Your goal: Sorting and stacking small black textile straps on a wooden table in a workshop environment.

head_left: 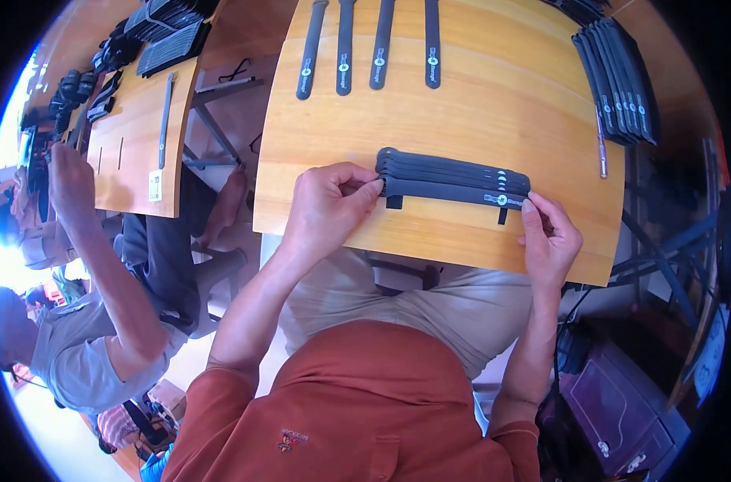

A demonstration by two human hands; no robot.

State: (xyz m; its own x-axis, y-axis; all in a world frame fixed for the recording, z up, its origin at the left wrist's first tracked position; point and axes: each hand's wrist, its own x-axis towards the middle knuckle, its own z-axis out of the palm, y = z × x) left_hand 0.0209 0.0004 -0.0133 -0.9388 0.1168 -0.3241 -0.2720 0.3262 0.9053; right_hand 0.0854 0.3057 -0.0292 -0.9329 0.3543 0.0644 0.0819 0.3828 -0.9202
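Observation:
A stack of flat black straps (pixel 454 178) with rounded ends lies near the front edge of the wooden table. My left hand (pixel 331 207) pinches the stack's left end between thumb and fingers. At the opposite end, the thumb and fingers of my right hand (pixel 551 234) close on the stack's lower right corner. Two short dark strips stick out from under the stack, a left strip (pixel 394 202) and a right strip (pixel 502 216). Farther back, several single straps, such as the rightmost one (pixel 433 48), lie spaced apart in a row.
The wooden table (pixel 341 128) carries a thick bundle of black straps (pixel 618 80) at its right edge, beside a slim pen-like tool (pixel 602 157). To the left, another person (pixel 100 329) sits at a second table (pixel 132 177) holding more straps. A dark purple cabinet (pixel 614 402) stands low at the right.

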